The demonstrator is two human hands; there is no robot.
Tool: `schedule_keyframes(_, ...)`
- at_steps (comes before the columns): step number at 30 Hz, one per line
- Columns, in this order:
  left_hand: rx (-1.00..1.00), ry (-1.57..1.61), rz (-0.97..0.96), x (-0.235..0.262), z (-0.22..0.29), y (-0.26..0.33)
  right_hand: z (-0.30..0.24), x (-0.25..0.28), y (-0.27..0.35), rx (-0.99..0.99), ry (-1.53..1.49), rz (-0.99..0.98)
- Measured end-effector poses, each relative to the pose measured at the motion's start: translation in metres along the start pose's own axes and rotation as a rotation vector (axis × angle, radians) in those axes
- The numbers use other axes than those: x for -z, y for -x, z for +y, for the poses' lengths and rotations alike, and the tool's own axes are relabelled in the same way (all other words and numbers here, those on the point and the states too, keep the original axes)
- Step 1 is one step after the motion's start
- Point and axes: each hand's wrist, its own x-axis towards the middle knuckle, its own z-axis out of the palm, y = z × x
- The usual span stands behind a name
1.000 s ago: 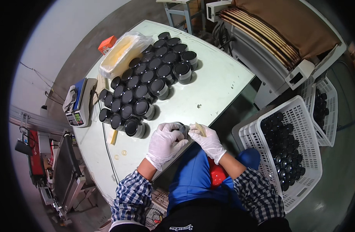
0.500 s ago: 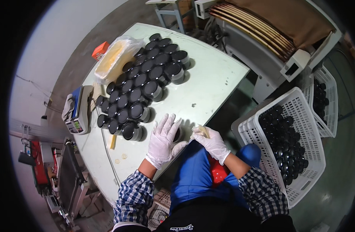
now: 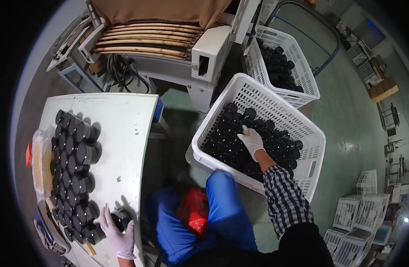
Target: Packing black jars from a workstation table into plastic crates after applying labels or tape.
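Note:
Both hands wear thin white gloves. My left hand (image 3: 119,239) is at the table's near edge, its fingers and thumb curved round a black-lidded jar (image 3: 121,219) that stands there. To the right, my right hand (image 3: 252,141) reaches into a white plastic basket (image 3: 269,95) over a heap of glossy black-lidded jars (image 3: 231,144). Its fingers are drawn together, with a small pale yellowish bit at the tips; what they hold I cannot make out. Tight rows of similar black-lidded jars (image 3: 73,173) stand on the left half of the white table (image 3: 120,133).
Beyond the rows lie a plastic-lined tub (image 3: 43,167) with yellowish contents and an orange box (image 3: 28,154). A scale (image 3: 48,233) sits nearby. A second basket (image 3: 302,84) of jars adjoins the first. A machine with rollers (image 3: 146,42) rises ahead; stacked crates (image 3: 358,213) stand far right.
My view has turned right. The right hand has left the table edge, where it held a crumpled pale yellowish piece, and is now in the basket. My left hand has stayed by the near jar.

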Motion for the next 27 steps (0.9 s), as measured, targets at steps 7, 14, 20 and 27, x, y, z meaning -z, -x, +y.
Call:
schedule_keyframes(7, 0.133, -0.034, -0.001, 0.017, 0.005, -0.008, 0.069, -0.035, -0.081, 0.131, 0.252, 0.029)
schedule_keyframes(14, 0.069, -0.142, 0.044, 0.005, 0.061, -0.088, 0.101, -0.045, -0.156, -0.049, 0.501, -0.105)
schedule_keyframes(20, 0.045, -0.266, 0.0, 0.02, 0.075, -0.15, 0.095, -0.038, -0.175, -0.035, 0.539, -0.151)
schedule_keyframes(27, 0.137, -0.354, 0.073, 0.024, 0.054, -0.159, 0.095, -0.04, -0.167, -0.044, 0.558, -0.187)
